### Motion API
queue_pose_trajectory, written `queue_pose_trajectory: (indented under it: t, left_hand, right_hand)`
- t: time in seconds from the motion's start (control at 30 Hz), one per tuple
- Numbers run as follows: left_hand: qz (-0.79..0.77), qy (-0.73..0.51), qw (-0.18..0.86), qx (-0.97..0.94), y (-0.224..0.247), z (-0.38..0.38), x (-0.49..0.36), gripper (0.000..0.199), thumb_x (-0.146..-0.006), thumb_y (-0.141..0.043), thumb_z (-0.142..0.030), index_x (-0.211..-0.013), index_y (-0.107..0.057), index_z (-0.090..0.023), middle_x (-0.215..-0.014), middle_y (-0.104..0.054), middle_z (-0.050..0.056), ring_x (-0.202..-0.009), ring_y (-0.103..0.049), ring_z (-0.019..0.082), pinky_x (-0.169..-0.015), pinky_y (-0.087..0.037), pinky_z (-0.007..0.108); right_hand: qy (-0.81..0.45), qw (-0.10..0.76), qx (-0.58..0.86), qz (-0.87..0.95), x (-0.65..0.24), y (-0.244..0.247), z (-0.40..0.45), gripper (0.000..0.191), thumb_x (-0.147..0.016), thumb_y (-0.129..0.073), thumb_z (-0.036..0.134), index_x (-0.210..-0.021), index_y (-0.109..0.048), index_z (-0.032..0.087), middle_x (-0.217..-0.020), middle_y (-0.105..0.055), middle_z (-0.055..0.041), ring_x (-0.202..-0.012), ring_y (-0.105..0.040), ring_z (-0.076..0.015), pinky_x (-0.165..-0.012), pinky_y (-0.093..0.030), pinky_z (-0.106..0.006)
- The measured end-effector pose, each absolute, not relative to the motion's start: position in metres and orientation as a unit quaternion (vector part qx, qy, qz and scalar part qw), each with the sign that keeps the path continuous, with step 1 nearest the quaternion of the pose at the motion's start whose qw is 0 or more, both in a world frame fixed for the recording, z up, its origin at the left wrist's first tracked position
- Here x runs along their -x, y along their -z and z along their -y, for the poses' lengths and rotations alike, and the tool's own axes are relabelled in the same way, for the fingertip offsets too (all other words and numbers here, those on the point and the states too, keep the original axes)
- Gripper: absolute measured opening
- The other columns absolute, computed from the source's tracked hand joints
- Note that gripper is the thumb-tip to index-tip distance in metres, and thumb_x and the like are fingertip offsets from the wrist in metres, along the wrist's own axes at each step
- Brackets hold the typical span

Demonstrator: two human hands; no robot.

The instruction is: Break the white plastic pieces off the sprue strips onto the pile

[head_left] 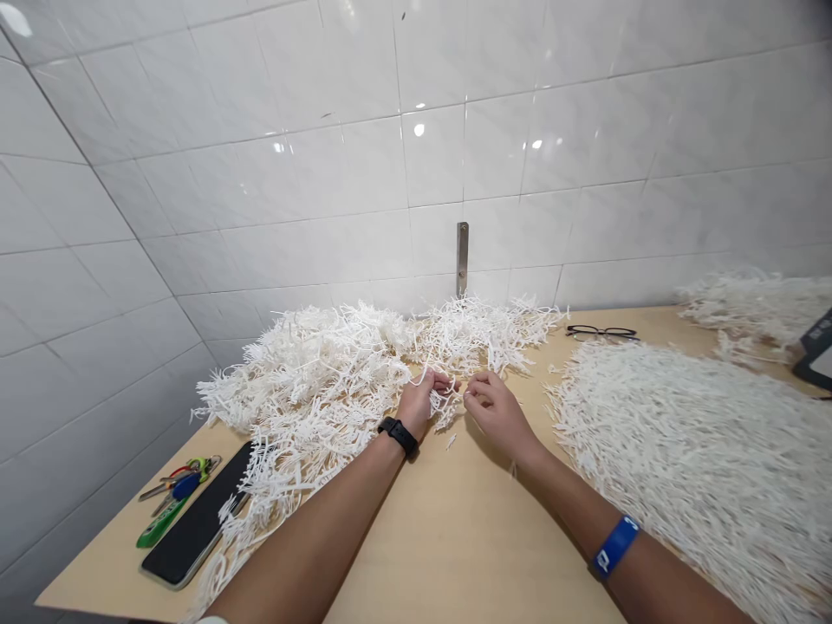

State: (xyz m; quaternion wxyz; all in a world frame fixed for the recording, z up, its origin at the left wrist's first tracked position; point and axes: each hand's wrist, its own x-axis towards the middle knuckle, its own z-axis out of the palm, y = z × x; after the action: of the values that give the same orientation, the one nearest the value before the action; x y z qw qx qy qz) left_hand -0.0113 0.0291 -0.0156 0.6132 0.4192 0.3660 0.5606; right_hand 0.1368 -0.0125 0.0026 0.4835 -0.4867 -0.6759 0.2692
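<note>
My left hand (419, 400), with a black watch at its wrist, holds a small cluster of white branching strands (445, 404) near the middle of the table. Close by on the right, my right hand (492, 406) has its fingers pinched together at the cluster's edge; whatever is between them is too small to name. A big tangled pile of white branched pieces (325, 381) spreads behind and left of my hands. To the right lies a broad, flatter heap of separate white pieces (689, 442). One loose bit (451, 441) rests on the wood below my hands.
On the wooden table (429, 555), a phone (195, 524) and keys (185, 485) lie at the left. Eyeglasses (601, 332) sit at the back. Another white pile (760, 308) and a dark-edged device (817, 351) are at far right. A metal bracket (462, 260) stands against the tiled wall.
</note>
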Motion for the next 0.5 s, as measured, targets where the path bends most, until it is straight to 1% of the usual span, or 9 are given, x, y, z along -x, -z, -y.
queue_pose_trajectory:
  t: [0.1, 0.17, 0.23, 0.3, 0.4, 0.5]
  left_hand:
    - [-0.314, -0.509, 0.630, -0.494, 0.013, -0.023, 0.010, 0.041, -0.077, -0.066, -0.051, -0.097, -0.070, -0.015, -0.108, -0.069, 0.013, -0.108, -0.061, 0.026, -0.098, -0.043, 0.041]
    - [-0.308, -0.485, 0.623, -0.531, 0.011, -0.018, 0.009, 0.043, -0.076, -0.070, -0.045, -0.111, -0.068, -0.019, -0.127, -0.061, 0.012, -0.121, -0.053, 0.027, -0.106, -0.037, 0.040]
    - [-0.311, -0.474, 0.617, -0.546, 0.008, -0.015, 0.009, 0.047, -0.075, -0.072, -0.040, -0.118, -0.065, -0.023, -0.138, -0.053, 0.009, -0.129, -0.046, 0.027, -0.110, -0.033, 0.039]
    - [-0.309, -0.465, 0.611, -0.562, 0.005, -0.013, 0.009, 0.046, -0.076, -0.072, -0.038, -0.119, -0.065, -0.025, -0.138, -0.053, 0.008, -0.132, -0.043, 0.027, -0.112, -0.029, 0.040]
    - [-0.316, -0.461, 0.581, -0.592, 0.001, -0.011, 0.008, 0.036, -0.080, -0.065, -0.040, -0.114, -0.068, -0.026, -0.130, -0.059, 0.006, -0.132, -0.044, 0.025, -0.114, -0.025, 0.040]
    - [-0.347, -0.476, 0.547, -0.595, 0.001, -0.012, 0.008, 0.027, -0.082, -0.062, -0.039, -0.103, -0.072, -0.026, -0.120, -0.065, 0.008, -0.123, -0.052, 0.025, -0.111, -0.029, 0.038]
  right_hand:
    - [-0.272, 0.493, 0.487, 0.668, -0.140, -0.002, 0.010, 0.026, -0.084, -0.050, 0.038, -0.073, -0.064, 0.019, -0.101, -0.052, -0.0079, -0.091, -0.055, -0.0205, -0.075, -0.047, -0.033]
    - [-0.275, 0.503, 0.482, 0.663, -0.141, -0.002, 0.009, 0.027, -0.085, -0.051, 0.040, -0.078, -0.067, 0.019, -0.106, -0.052, -0.0086, -0.095, -0.056, -0.0215, -0.077, -0.048, -0.034]
    - [-0.280, 0.512, 0.466, 0.665, -0.142, -0.002, 0.008, 0.027, -0.085, -0.052, 0.041, -0.082, -0.068, 0.020, -0.111, -0.051, -0.0091, -0.101, -0.055, -0.0223, -0.081, -0.048, -0.035]
    - [-0.287, 0.518, 0.447, 0.671, -0.141, -0.001, 0.008, 0.026, -0.086, -0.051, 0.041, -0.085, -0.069, 0.021, -0.116, -0.050, -0.0092, -0.106, -0.054, -0.0226, -0.083, -0.048, -0.035]
    - [-0.297, 0.520, 0.438, 0.671, -0.141, 0.000, 0.008, 0.027, -0.087, -0.051, 0.041, -0.088, -0.069, 0.022, -0.114, -0.051, -0.0091, -0.105, -0.054, -0.0221, -0.082, -0.049, -0.034]
    - [-0.298, 0.507, 0.458, 0.667, -0.140, -0.001, 0.009, 0.029, -0.088, -0.050, 0.042, -0.088, -0.069, 0.021, -0.107, -0.052, -0.0085, -0.096, -0.056, -0.0211, -0.077, -0.049, -0.034]
